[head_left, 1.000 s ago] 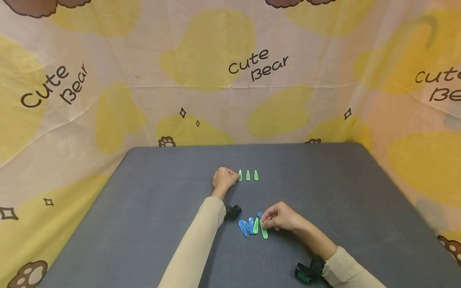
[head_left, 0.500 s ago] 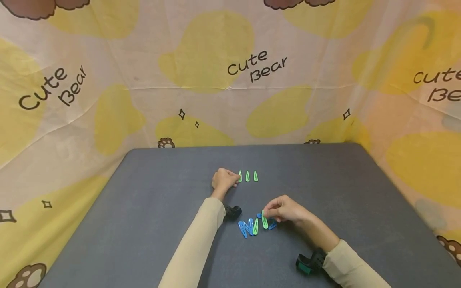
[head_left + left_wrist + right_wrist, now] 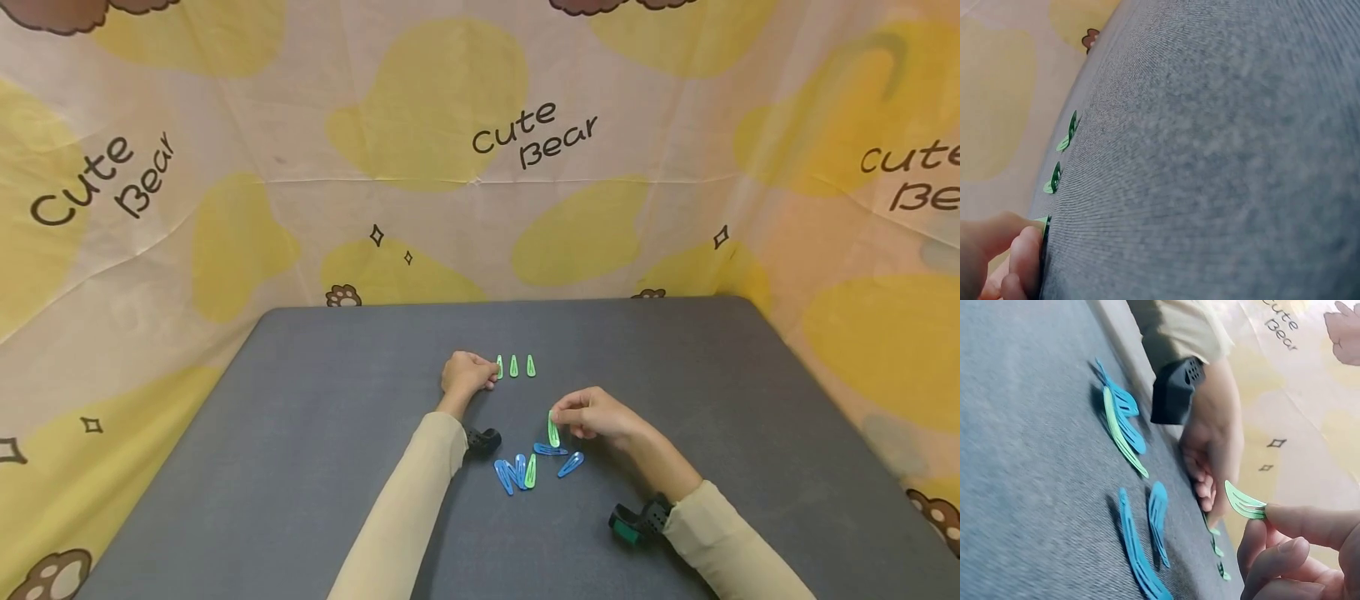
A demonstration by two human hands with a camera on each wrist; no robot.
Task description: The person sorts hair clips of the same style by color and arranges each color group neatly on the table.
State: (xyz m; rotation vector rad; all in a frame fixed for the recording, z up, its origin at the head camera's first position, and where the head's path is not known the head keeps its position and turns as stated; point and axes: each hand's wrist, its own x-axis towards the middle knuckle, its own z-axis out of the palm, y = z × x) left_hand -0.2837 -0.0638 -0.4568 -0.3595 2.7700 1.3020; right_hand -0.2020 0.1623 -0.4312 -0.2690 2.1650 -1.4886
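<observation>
Between thumb and fingertip, my right hand (image 3: 600, 414) pinches a green snap hair clip (image 3: 1245, 503), held up off the table. At the back, my left hand (image 3: 467, 374) has its thumb and fingers on the leftmost green hair clip (image 3: 500, 367) of a short row, pinching it at its side. Two more green clips, a middle one (image 3: 513, 366) and a right one (image 3: 531, 366), lie beside it. Below my right hand are two separate blue clips, one lying crosswise (image 3: 551, 449) and one slanted (image 3: 571, 464). Left of them, blue clips (image 3: 504, 477) lie against a green clip (image 3: 531, 472).
Everything lies on a dark grey table (image 3: 337, 400) with rounded far corners. A yellow and cream printed cloth (image 3: 420, 108) hangs behind and at the sides. Each wrist wears a black camera mount, the left one (image 3: 483, 442) close to the blue clips.
My right hand has lifted the green hair clip from the near group and carried it away toward the back row, uncovering the two blue clips. My left hand stays in place.
</observation>
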